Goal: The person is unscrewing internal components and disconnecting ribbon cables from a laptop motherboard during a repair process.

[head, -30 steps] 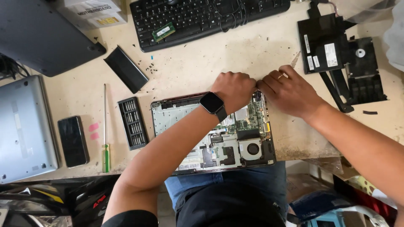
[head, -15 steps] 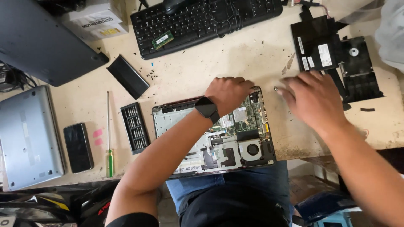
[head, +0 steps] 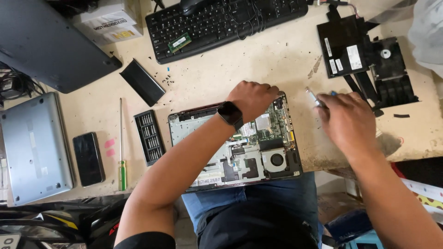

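Observation:
An opened laptop base (head: 240, 152) lies at the table's front edge with its circuit board and fan exposed. My left hand (head: 251, 99), a dark watch on its wrist, rests with curled fingers on the far right corner of that base. My right hand (head: 346, 122) hovers over the bare table just right of the laptop and pinches a small silver tool (head: 314, 97) with a blue end. Whether the tool's tip touches the table cannot be told.
A black keyboard (head: 221, 23) with a green memory stick lies at the back. Black drive parts (head: 364, 60) sit far right. To the left are a bit case (head: 148, 137), a green-handled screwdriver (head: 122, 147), a phone (head: 88, 158), a silver laptop (head: 32, 147) and a dark laptop lid (head: 46, 46).
My right hand has left the laptop's far right corner and moved right over the table, now holding the small tool. The left hand has stayed on the laptop.

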